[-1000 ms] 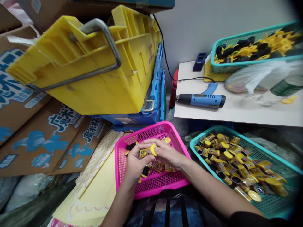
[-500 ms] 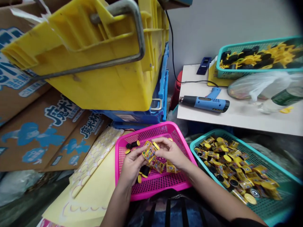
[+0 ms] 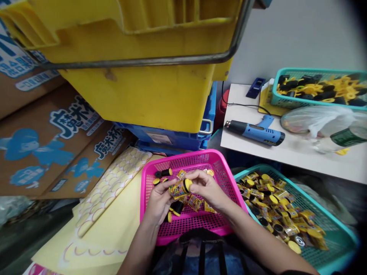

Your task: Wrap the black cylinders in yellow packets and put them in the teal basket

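Pink basket [image 3: 186, 157], hands [image 3: 159, 204] [image 3: 205, 187] around yellow-capped cylinder [image 3: 179, 189]

Yellow-capped canister [image 3: 180, 188] in hands [image 3: 206, 187] (pink basket [image 3: 183, 156] below)

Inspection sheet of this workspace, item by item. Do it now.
Surface: white board shelf, with a pink plastic mesh basket below it.
Job's things: yellow-capped labelled cylinder in the hands; more like it in a teal plastic mesh basket.
Clutter: translucent plastic bag on the shelf.
Grips: left hand holds the cylinder's body; right hand pinches near its cap.
Cables: thin black cable crosses the shelf toward a blue heat gun.
Surroundings: large yellow plastic crate, printed cardboard boxes.
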Available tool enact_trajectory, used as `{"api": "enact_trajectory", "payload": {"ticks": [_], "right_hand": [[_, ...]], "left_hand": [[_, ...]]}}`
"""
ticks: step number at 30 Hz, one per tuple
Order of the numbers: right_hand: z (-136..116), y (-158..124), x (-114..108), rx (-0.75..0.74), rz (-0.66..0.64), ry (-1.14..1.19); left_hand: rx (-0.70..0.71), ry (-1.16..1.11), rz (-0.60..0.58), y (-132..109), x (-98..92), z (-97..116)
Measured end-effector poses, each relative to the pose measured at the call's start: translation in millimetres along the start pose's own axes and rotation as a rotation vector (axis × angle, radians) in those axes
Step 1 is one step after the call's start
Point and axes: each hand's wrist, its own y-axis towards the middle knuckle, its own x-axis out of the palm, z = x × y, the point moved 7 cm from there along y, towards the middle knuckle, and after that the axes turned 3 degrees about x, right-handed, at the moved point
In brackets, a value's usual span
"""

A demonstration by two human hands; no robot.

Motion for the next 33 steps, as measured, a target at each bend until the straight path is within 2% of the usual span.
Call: {"api": "enact_trajectory", "payload": {"ticks": [3,7,10,13,17,21,25,28,30,33], "right_hand": [[0.4,-1.0,1.1,-0.052,0.032,-0.066],[3.2,-1.0,1.9,-0.046,0.043,-0.137],[2.8,1.0,2.5,-0.063,0.090,-0.186],[4.0,4.1,5.8,-0.053,0.124,-0.119],[5.6,6.9,14.1,0.001,0.065,-0.069],[1.4,5.8,13.7,-0.001,0.031,-0.164],[3.8,5.3,9.9,0.027,0.029,-0.117],[10.1,5.7,8.9,0.061,0.039,-0.052],[14.9,4.9,10.4,0.092,0.029,-0.029],[23.5,0.1,19.2,0.182,-0.069,0.058]], "left_hand": [[-0.020,-0.033,-0.012,2.0,-2.4,-2.9],[-0.056,-0.078,-0.025,1.8,-2.3,-6.4],[-0.017,-0.095,-0.010,2.8,-4.2,-3.2],[0.050,-0.102,0.023,4.3,-8.9,2.4],[0.070,-0.076,0.051,3.9,-15.4,3.6],[0.054,-0.062,0.041,2.0,-17.5,1.5],[0.044,-0.060,0.007,-1.3,-14.5,3.4],[0.045,-0.074,-0.064,-6.4,-6.7,7.9],[0.073,-0.022,-0.104,-10.6,-0.7,11.7],[0.173,0.174,-0.084,-16.2,5.1,18.2]]}}
